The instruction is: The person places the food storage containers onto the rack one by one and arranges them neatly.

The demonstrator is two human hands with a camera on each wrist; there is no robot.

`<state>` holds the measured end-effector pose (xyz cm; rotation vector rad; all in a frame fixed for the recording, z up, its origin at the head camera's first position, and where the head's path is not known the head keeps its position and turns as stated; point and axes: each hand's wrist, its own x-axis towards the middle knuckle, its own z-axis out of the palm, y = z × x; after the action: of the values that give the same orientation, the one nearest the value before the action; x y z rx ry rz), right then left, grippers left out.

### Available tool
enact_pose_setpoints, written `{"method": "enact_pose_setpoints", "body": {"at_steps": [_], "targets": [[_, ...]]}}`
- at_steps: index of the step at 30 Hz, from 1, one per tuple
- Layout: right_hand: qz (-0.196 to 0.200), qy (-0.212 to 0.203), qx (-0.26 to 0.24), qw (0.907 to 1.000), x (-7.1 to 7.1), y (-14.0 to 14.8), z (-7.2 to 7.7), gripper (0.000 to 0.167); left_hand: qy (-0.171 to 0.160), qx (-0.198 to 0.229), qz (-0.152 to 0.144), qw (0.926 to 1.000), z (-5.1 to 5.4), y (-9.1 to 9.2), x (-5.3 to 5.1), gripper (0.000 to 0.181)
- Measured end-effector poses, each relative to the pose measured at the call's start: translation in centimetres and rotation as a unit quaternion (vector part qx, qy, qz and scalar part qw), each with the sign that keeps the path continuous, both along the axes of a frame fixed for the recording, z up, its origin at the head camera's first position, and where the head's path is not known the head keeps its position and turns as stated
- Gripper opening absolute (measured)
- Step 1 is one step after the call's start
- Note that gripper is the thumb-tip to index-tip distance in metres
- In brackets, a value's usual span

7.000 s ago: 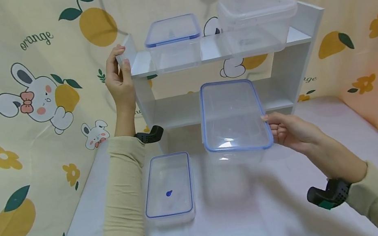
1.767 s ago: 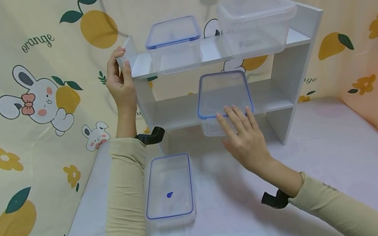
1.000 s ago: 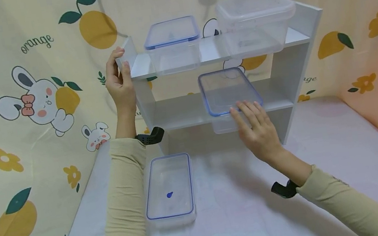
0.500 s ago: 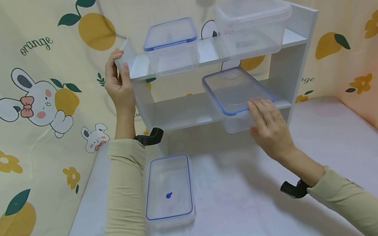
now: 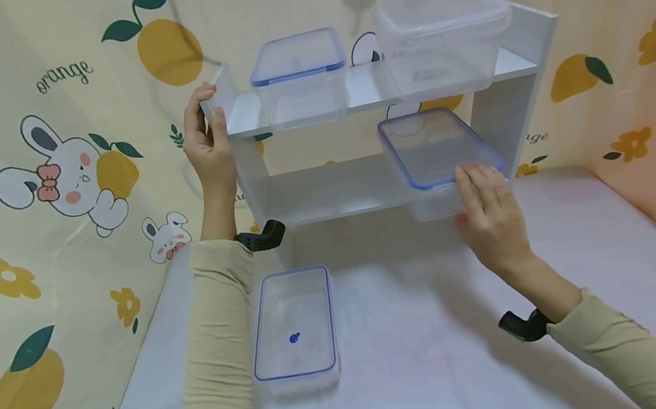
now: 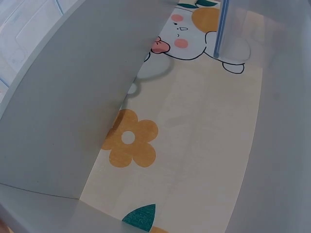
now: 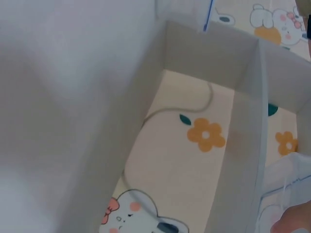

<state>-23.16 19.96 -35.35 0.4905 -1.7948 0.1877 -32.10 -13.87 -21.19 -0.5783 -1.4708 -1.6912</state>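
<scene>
My left hand grips the upper left side panel of a white two-tier shelf, thumb in front and fingers behind. On the lower tier, at the right, sits a clear food container with a blue-rimmed lid. Its front sticks out past the shelf edge. My right hand lies with straight fingers against the lid's front right edge. In the right wrist view, part of the container and a piece of the hand show at lower right.
On the upper tier stand a blue-rimmed container and a larger clear container. Another blue-rimmed container lies on the white tabletop at the left front. A printed cloth hangs behind and at both sides.
The right hand first held the container by its side in front of the shelf. The container now sits on the lower tier and has slid right with that hand. My left hand stays put.
</scene>
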Motion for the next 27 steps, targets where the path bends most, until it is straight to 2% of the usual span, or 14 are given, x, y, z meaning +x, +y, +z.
{"method": "enact_pose_setpoints", "body": {"at_steps": [8,19,27], "targets": [[-0.014,-0.006,-0.021,0.9997,-0.6,1.0,-0.1,0.058,-0.003,0.001,0.001,1.0,0.1,0.1,0.0,0.021],[-0.034,-0.028,-0.026,0.9987,-1.5,1.8,-0.1,0.059,0.008,0.005,-0.003,1.0,0.1,0.0,-0.2,0.021],[0.0,-0.077,-0.041,0.9961,-0.6,1.8,-0.6,0.072,0.01,0.008,-0.009,0.9999,-0.2,-0.1,-0.7,0.02]]}}
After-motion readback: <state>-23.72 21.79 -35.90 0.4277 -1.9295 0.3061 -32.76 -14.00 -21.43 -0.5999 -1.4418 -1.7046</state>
